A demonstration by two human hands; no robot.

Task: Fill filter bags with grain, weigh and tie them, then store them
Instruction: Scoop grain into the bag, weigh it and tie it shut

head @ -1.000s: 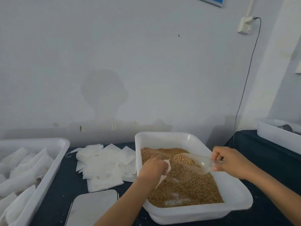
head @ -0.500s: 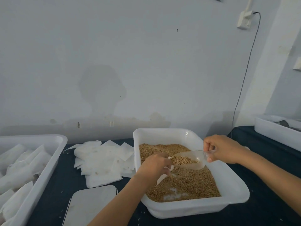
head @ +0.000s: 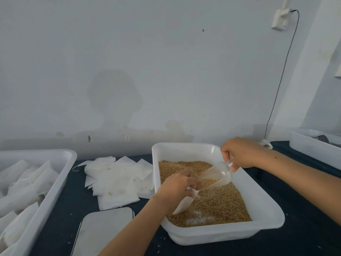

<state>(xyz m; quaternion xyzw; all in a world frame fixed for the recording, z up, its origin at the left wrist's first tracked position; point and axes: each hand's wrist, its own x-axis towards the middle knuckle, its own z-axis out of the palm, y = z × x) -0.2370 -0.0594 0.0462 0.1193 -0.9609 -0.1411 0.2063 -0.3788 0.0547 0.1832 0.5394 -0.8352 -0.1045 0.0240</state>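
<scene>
Golden grain (head: 217, 204) fills a white tub (head: 263, 206) at 5 o'clock on a dark table (head: 77, 200), where a person's right hand (head: 239, 154) grips the handle of a clear plastic scoop (head: 215, 177), tilted mouth-down toward 8 o'clock. The left hand (head: 175, 187) pinches open a white filter bag (head: 184, 204) over the grain, its mouth touching the scoop's lip. Empty filter bags (head: 118, 180) lie in a loose pile at 9 o'clock of the tub. A tray of filled bags (head: 60, 172) sits at the far left, a flat scale (head: 103, 231) at 7 o'clock, and another white tub (head: 311, 150) at 2 o'clock
</scene>
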